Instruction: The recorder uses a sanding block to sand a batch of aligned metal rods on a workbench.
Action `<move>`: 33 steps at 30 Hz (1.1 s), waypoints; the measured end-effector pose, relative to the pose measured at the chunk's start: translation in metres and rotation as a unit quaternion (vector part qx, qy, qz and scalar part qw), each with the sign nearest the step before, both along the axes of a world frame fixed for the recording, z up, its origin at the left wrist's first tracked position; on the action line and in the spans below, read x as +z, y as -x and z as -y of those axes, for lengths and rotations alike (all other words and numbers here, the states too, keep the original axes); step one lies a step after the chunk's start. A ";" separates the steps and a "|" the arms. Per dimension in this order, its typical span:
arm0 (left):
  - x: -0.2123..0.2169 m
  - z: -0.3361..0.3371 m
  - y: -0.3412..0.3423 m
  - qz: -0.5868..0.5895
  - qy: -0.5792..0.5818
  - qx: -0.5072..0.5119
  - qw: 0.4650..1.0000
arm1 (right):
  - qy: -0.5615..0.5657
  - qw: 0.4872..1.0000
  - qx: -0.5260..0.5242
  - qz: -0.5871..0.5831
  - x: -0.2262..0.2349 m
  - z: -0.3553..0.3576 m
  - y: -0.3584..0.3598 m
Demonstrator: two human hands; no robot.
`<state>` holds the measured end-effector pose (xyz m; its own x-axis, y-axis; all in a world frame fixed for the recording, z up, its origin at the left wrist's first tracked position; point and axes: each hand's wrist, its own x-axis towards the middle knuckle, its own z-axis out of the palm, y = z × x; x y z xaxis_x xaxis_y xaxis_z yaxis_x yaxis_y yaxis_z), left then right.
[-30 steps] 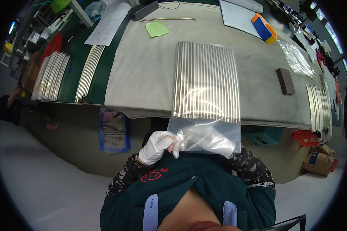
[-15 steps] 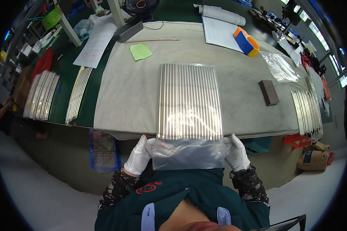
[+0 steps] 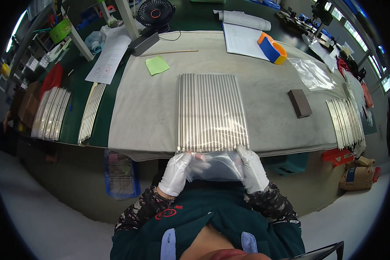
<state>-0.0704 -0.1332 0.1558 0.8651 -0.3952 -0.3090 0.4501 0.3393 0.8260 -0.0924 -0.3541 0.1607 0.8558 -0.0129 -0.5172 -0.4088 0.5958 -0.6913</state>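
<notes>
A flat, clear plastic bag lay before me at the clock's centre, on a table covered with pale grey cloth. Inside it, slim silvery metal rods lay side by side in one even row, their lower ends near the table's front edge. The bag's slack end hung past that edge toward me.

At seven o'clock my left hand, in a white glove, gripped the left side of that slack end; fingertips showed through the film. At five o'clock my right hand, gloved alike, pinched the right side just below the rods.

Near ten o'clock lay a square lime-green paper note, and past it, at eleven, a single thin brass-toned rod. Farther along eleven stood a round black fan. At one o'clock was a white sheet with a faint grid, an orange-and-blue ring of tape against its right edge. A crinkled sheet of clear film lay at two.

At three o'clock sat a dark brown rectangular block, with a bundle of pale narrow strips beyond. At nine, a slim stack of silvery rods rested on a dark green surface.
</notes>
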 end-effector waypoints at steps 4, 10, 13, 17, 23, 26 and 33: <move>0.003 -0.019 0.002 0.043 -0.089 -0.047 0.994 | 0.084 0.993 0.087 -0.002 0.009 0.012 0.005; -0.014 -0.070 0.023 0.089 -0.189 -0.189 0.960 | 0.228 0.946 0.231 -0.013 0.009 0.054 0.034; 0.004 -0.087 0.009 0.233 -0.346 -0.315 0.852 | 0.398 0.826 0.398 0.003 0.020 0.084 0.043; 0.056 -0.099 -0.025 0.341 -0.368 -0.142 0.853 | 0.482 0.842 0.233 0.071 0.083 0.101 -0.021; 0.073 -0.023 -0.107 0.633 -0.432 -0.131 0.628 | 0.803 0.565 0.034 0.187 0.103 0.103 -0.175; 0.055 0.013 -0.116 0.636 -0.491 -0.227 0.550 | 0.882 0.457 -0.038 0.110 0.092 0.123 -0.251; 0.058 0.014 -0.113 0.621 -0.513 -0.251 0.536 | 0.831 0.553 -0.039 -0.053 0.054 0.165 -0.318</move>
